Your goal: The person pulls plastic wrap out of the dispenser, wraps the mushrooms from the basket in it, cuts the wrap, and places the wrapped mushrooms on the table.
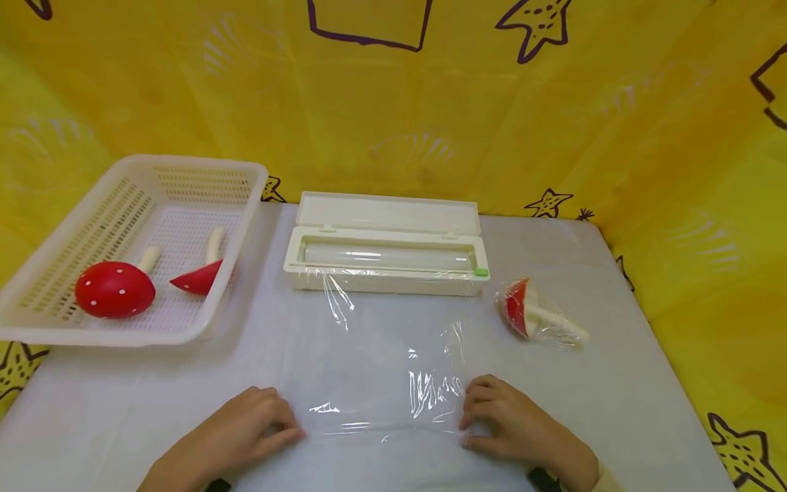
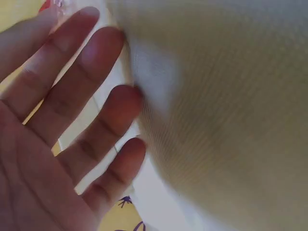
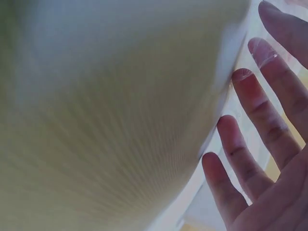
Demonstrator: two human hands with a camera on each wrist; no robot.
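Observation:
A sheet of clear plastic wrap (image 1: 375, 383) runs from the roll (image 1: 387, 257) in an opened cream dispenser box (image 1: 384, 281) toward me over the white tabletop. My left hand (image 1: 249, 430) pinches the wrap's near left corner between thumb and forefinger. At the near right corner, my right hand (image 1: 510, 424) holds the wrap by thumb and fingertips. In the right wrist view, film clings to the fingertips (image 3: 263, 53). The other fingers of the left hand (image 2: 72, 96) are loosely bent in its wrist view, tips close to the tabletop.
At the left stands a white plastic basket (image 1: 138, 335) with two red-capped toy mushrooms, one whole (image 1: 115, 290) and one partly behind the rim (image 1: 199, 279). Right of the dispenser lies a wrapped toy mushroom (image 1: 522, 311). A yellow patterned cloth (image 1: 393, 102) hangs behind the table.

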